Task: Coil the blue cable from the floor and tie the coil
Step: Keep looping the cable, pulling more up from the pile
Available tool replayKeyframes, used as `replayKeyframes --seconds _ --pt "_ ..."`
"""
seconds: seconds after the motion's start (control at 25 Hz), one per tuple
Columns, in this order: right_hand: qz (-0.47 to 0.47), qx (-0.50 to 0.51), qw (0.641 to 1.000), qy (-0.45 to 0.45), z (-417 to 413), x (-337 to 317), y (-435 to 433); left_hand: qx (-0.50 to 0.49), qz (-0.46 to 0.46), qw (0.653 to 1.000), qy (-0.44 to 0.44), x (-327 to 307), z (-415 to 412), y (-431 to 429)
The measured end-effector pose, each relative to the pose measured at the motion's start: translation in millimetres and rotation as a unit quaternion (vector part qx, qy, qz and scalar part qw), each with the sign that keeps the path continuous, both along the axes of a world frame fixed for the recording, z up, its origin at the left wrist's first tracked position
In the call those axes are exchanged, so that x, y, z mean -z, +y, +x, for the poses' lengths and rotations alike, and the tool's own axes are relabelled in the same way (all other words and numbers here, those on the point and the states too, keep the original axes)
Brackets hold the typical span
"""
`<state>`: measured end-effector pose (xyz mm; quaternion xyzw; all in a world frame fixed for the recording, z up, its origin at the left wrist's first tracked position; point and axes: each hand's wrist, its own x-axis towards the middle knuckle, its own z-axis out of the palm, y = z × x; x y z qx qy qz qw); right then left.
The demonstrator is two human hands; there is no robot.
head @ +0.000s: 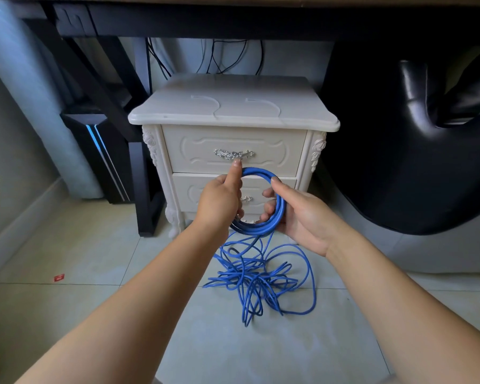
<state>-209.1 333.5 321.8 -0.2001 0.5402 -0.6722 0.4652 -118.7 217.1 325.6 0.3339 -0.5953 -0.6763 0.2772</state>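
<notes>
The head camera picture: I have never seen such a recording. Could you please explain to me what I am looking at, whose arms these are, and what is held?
There is no machine here. A person wears one camera on the head, and it looks forward and down, so the two bare arms that reach in from the bottom are the person's own.

The left hand and the right hand hold between them a small round coil made of a few turns of blue cable. The left hand grips its left side and the right hand its right side.

The rest of the cable hangs down from the coil to a loose tangled pile on the tiled floor. So the coiling is only begun, and nothing is tied yet.

Behind the hands stands a white nightstand with two drawers, under a dark desk. A black chair is to the right.
</notes>
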Motion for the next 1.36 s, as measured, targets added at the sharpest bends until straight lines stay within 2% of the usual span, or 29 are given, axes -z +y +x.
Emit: replayKeyframes --seconds 0.16,0.32,0.44,0.6,0.72,0.8,0.84,0.96,1.16,1.28,1.36 --pt "-0.075 0.014 0.993 -0.086 2 5 -2 -0.018 0.091 0.995 0.021 6 0 7" --pt "-0.063 0.074 0.994 -0.048 3 0 -6 0.055 0.181 0.980 0.058 6 3 10" --pt "-0.023 0.105 0.994 0.021 3 -5 -8 0.090 0.147 0.984 0.041 1 8 8" --pt "0.069 0.085 0.985 0.132 5 -15 -7 0.140 0.029 0.990 -0.005 -8 14 7" --pt "0.167 0.023 0.936 0.309 3 -18 -7 0.209 -0.038 0.976 -0.043 -8 16 8" --pt "0.186 0.014 0.910 0.370 2 -16 -8 0.239 -0.067 0.967 -0.046 -4 14 12" --pt "0.176 0.022 0.917 0.356 1 -14 -8 0.233 -0.074 0.969 -0.038 -4 12 14" --pt "0.103 0.036 0.966 0.236 1 -15 -5 0.165 -0.065 0.984 -0.007 -5 8 17" --pt "0.083 -0.006 0.975 0.206 -6 -11 7 0.055 0.034 0.997 0.047 -9 8 8" --pt "-0.025 -0.022 0.997 0.069 -4 -11 9 0.021 0.079 0.994 0.072 -9 8 7" --pt "-0.089 -0.021 0.996 -0.020 -3 -14 9 0.015 0.094 0.992 0.086 -8 6 10"
